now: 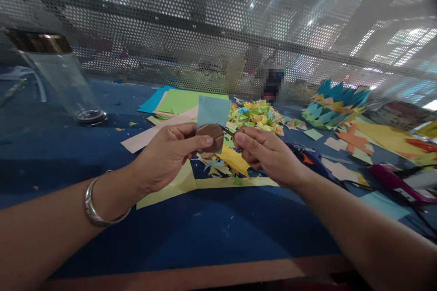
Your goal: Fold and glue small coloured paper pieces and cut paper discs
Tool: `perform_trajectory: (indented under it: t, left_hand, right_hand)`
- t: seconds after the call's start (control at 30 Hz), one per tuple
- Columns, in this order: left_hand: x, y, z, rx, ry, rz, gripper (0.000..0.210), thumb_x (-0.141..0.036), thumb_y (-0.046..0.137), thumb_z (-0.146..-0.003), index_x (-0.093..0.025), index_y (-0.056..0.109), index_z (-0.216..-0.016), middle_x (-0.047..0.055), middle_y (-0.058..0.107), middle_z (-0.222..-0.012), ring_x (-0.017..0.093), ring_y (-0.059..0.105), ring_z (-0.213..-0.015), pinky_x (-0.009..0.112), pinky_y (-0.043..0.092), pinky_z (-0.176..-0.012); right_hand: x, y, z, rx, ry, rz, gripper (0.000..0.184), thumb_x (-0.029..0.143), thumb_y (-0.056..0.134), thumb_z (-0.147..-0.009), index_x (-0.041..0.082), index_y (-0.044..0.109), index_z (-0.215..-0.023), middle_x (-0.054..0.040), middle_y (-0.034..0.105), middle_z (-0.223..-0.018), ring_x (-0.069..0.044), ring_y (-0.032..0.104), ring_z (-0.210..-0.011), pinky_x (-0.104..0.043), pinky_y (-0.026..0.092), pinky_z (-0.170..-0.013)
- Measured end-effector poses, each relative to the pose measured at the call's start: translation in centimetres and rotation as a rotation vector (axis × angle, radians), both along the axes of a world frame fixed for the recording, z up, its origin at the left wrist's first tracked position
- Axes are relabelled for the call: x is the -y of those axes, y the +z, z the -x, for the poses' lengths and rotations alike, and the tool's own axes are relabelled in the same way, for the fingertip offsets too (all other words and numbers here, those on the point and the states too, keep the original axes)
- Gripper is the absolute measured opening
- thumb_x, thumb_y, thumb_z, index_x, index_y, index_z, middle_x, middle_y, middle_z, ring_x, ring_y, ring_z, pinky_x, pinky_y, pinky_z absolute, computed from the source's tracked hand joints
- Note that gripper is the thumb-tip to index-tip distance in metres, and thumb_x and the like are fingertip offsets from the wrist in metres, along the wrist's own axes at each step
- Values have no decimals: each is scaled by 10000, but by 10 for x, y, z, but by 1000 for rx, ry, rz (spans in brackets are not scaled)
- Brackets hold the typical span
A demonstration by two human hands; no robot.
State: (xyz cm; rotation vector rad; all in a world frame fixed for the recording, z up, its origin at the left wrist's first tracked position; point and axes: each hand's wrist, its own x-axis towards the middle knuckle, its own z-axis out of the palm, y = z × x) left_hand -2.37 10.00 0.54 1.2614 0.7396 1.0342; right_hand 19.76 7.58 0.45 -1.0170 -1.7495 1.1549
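Note:
My left hand (180, 145) is closed, its thumb pressing a round brown disc (210, 134) flat against a light blue sheet of paper (211, 110). The blue paper stands out above and a little below the disc. In my right hand (261, 148) a thin dark pen-like tool (229, 131) is pinched between thumb and fingers. Its tip reaches the upper right edge of the disc; most of the tool is hidden by the fingers. Both hands are raised over the table, above yellow paper scraps (235, 160).
Behind my hands lie green sheets (186, 101) and a pile of small folded paper pieces (261, 116). A glass bottle (64, 77) stands at left. On the right are a folded paper ring (334, 102), a magenta tool (396, 184) and dark cables. A perforated metal screen (205, 27) closes the back.

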Motion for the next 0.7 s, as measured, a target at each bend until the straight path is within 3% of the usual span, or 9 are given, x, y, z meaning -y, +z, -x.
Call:
perform_trajectory:
  t: [0.27, 0.47, 0.7]
  left_hand:
    - [-1, -1, 0, 22, -24, -1, 109, -195, 810, -788, -199, 822, -897, 26, 782, -929, 139, 667, -879, 235, 511, -798]
    - [-1, -2, 3, -34, -37, -19, 161, -204, 803, -785, -197, 822, -945, 38, 781, -928, 193, 699, -929, 332, 531, -927]
    - [-1, -2, 2, -82, -19, -64, 136, -227, 783, -789, -228, 826, -918, 33, 774, -892, 211, 706, -915, 361, 531, -921]
  right_hand:
    - [0, 1, -1, 48, 0, -36, 432, 562, 530, -1009, 201, 460, -781, 89, 268, -606, -55, 239, -507, -209, 185, -435]
    - [-1, 2, -5, 128, -5, -64, 441, 585, 525, -1001, 203, 469, -790, 84, 262, -629, -62, 248, -518, -223, 201, -446]
    - [0, 7, -5, 166, -1, -79, 431, 576, 507, -1010, 213, 484, -778, 70, 263, -642, -81, 262, -520, -259, 206, -462]
